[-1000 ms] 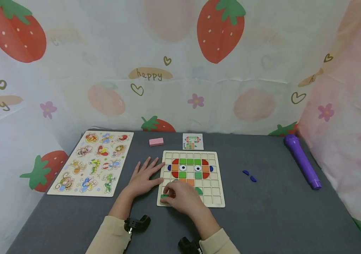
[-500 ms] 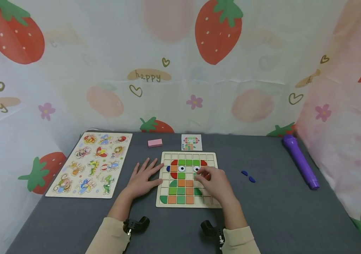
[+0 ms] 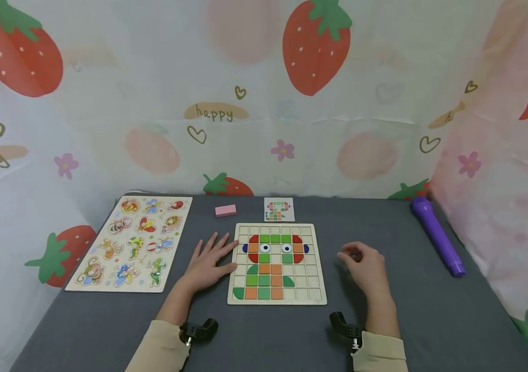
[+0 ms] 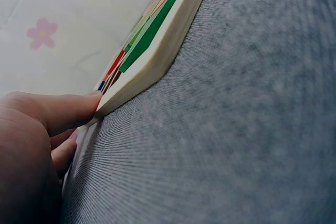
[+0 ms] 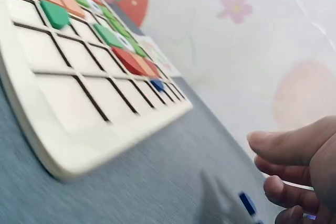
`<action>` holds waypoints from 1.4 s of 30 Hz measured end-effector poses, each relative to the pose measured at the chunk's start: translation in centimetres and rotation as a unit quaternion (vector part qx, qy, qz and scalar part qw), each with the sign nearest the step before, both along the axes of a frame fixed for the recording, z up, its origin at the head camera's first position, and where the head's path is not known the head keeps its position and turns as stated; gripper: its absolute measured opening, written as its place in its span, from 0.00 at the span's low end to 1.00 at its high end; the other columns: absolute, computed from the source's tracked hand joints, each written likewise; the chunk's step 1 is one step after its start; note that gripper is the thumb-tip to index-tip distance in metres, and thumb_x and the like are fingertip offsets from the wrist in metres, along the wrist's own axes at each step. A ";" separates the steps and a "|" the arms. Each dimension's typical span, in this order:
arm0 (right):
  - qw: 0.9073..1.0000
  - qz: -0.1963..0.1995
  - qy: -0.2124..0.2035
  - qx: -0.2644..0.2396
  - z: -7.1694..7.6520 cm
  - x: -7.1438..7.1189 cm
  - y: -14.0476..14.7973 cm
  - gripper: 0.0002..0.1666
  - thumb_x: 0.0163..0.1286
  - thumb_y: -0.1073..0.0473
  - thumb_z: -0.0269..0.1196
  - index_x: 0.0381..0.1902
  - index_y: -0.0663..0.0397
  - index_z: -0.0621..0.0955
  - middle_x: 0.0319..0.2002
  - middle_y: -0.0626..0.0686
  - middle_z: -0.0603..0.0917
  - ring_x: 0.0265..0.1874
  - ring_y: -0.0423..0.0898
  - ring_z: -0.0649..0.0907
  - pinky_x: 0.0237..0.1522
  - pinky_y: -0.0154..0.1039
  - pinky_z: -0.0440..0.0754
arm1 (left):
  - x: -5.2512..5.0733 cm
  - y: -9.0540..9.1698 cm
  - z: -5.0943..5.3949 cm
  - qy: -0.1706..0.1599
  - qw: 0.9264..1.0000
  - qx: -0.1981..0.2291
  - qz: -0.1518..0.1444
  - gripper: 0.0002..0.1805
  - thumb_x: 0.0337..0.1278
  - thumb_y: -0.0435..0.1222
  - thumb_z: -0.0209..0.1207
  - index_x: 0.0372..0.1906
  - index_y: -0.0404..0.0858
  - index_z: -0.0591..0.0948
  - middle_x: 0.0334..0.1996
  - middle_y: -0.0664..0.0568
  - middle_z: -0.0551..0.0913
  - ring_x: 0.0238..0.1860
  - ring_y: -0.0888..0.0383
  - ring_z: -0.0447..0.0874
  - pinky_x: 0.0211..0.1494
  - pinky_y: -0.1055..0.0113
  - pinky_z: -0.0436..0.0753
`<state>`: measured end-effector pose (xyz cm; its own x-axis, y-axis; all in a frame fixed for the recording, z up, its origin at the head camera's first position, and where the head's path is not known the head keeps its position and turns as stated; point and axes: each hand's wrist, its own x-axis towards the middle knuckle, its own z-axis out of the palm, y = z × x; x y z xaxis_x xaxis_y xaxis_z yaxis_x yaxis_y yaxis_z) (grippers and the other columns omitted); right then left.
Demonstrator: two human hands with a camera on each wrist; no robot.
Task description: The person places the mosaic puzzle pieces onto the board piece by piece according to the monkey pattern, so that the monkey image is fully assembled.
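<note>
A wooden grid board (image 3: 301, 299) lies mid-table, with green, orange, red and blue tiles and two eye tiles forming a figure. My left hand (image 3: 208, 264) lies with fingers spread at its left edge; in the left wrist view the thumb (image 4: 79, 109) touches the board's side. Off to the right of the board hovers my right hand (image 3: 367, 266), fingers loosely bent, nothing seen between them. In the right wrist view a small blue piece (image 5: 247, 203) lies on the cloth just below those fingers; in the head view the hand hides that spot.
Behind the board is a small picture card (image 3: 279, 209) of a similar figure, with a pink block (image 3: 225, 211) to its left. An insect picture board (image 3: 129, 243) lies at left. A purple cylinder (image 3: 437, 235) lies at right. A strawberry-print curtain encloses the back and sides.
My right hand has gone from the board's lower left, across its right side, to the blue pieces on the right. A green quarter tile now shows at the board's lower left. The left hand stays.
</note>
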<state>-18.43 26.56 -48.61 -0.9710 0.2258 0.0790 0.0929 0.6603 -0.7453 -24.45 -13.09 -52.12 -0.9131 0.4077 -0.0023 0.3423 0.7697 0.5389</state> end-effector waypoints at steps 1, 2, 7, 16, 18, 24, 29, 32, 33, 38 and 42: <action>1.000 -0.004 0.000 -0.001 -0.1 0.1 0.5 0.17 0.71 0.53 0.67 0.53 0.54 0.85 0.46 0.56 0.87 0.43 0.53 0.85 0.36 0.42 0.82 | 0.0 0.0 0.0 0.000 1.000 0.000 -0.001 0.37 0.68 0.56 0.57 0.78 0.52 0.64 0.81 0.49 0.53 0.82 0.41 0.37 0.79 0.37 0.32; 1.000 -0.006 -0.001 -0.001 -0.2 0.2 1.0 0.17 0.71 0.53 0.67 0.54 0.54 0.85 0.48 0.57 0.87 0.44 0.54 0.85 0.37 0.44 0.83 | 0.0 0.0 -0.1 0.000 1.000 -0.002 -0.001 0.37 0.68 0.56 0.57 0.78 0.52 0.64 0.81 0.49 0.53 0.82 0.42 0.37 0.79 0.37 0.32; 1.000 -0.027 -0.007 -0.004 -0.7 0.8 3.0 0.18 0.70 0.55 0.68 0.55 0.56 0.84 0.51 0.60 0.87 0.46 0.56 0.85 0.43 0.51 0.83 | -0.1 0.1 -0.3 -0.002 1.000 -0.003 0.000 0.37 0.68 0.57 0.57 0.78 0.53 0.64 0.81 0.49 0.53 0.82 0.42 0.37 0.79 0.37 0.32; 0.997 -0.063 -0.036 0.018 -1.0 1.1 4.0 0.20 0.68 0.58 0.68 0.55 0.61 0.83 0.52 0.64 0.85 0.47 0.60 0.82 0.49 0.56 0.78 | -0.1 -0.3 -0.4 -0.003 1.000 -0.007 -0.001 0.38 0.68 0.58 0.56 0.79 0.54 0.62 0.82 0.50 0.52 0.83 0.42 0.36 0.80 0.38 0.31; 0.997 -0.064 -0.048 0.020 -1.1 1.2 3.9 0.20 0.69 0.58 0.67 0.55 0.63 0.83 0.52 0.65 0.85 0.48 0.61 0.82 0.51 0.58 0.78 | -0.1 -0.3 -0.4 -0.001 1.000 -0.004 -0.003 0.38 0.68 0.58 0.56 0.79 0.54 0.63 0.81 0.50 0.52 0.83 0.42 0.36 0.79 0.37 0.31; 0.994 -0.087 -0.066 0.028 -1.5 1.1 3.8 0.18 0.71 0.55 0.66 0.53 0.60 0.85 0.51 0.64 0.85 0.50 0.62 0.81 0.52 0.60 0.77 | -0.1 0.0 -0.2 -0.002 1.000 0.001 -0.004 0.37 0.69 0.57 0.56 0.79 0.53 0.63 0.81 0.50 0.53 0.83 0.42 0.36 0.80 0.37 0.31; 0.992 -0.094 -0.076 0.026 -1.5 0.9 3.6 0.17 0.73 0.54 0.64 0.52 0.59 0.86 0.50 0.63 0.85 0.49 0.62 0.81 0.50 0.60 0.77 | -0.1 -0.1 -0.1 -0.006 1.000 -0.003 0.001 0.37 0.69 0.57 0.56 0.79 0.54 0.63 0.81 0.50 0.52 0.83 0.43 0.36 0.80 0.38 0.31; 0.993 -0.093 -0.069 0.014 -1.2 0.9 3.4 0.17 0.75 0.54 0.61 0.52 0.60 0.85 0.51 0.64 0.85 0.50 0.62 0.81 0.51 0.60 0.77 | -0.2 -0.2 -0.1 -0.007 1.000 -0.002 0.001 0.37 0.69 0.57 0.56 0.79 0.54 0.63 0.82 0.50 0.52 0.83 0.43 0.36 0.80 0.38 0.31; 0.994 -0.094 -0.063 0.008 -1.0 0.9 3.4 0.18 0.76 0.54 0.61 0.53 0.60 0.85 0.51 0.65 0.84 0.51 0.62 0.80 0.51 0.60 0.77 | -0.2 -0.2 -0.1 -0.007 1.000 -0.001 0.000 0.37 0.69 0.57 0.56 0.79 0.54 0.63 0.81 0.50 0.52 0.83 0.43 0.36 0.80 0.37 0.31; 0.996 -0.083 -0.032 -0.015 0.0 0.6 2.6 0.18 0.77 0.51 0.59 0.54 0.58 0.83 0.52 0.64 0.84 0.49 0.60 0.82 0.48 0.56 0.80 | -0.1 -0.2 0.0 -0.009 1.000 0.002 0.002 0.37 0.68 0.57 0.57 0.79 0.54 0.63 0.81 0.50 0.53 0.83 0.43 0.36 0.80 0.38 0.31; 0.997 -0.069 -0.025 -0.018 0.5 0.4 1.8 0.18 0.78 0.51 0.58 0.56 0.56 0.83 0.52 0.61 0.85 0.46 0.57 0.84 0.45 0.53 0.81 | 0.0 -0.1 0.2 -0.009 1.000 0.001 0.002 0.37 0.68 0.56 0.57 0.79 0.53 0.63 0.81 0.50 0.53 0.83 0.43 0.36 0.80 0.38 0.31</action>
<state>-18.08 28.39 -48.08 -0.9333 0.3585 0.0215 0.2174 0.6115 -0.7608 -24.49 -13.19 -51.97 -0.9145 0.4041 -0.0179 0.3294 0.7697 0.5469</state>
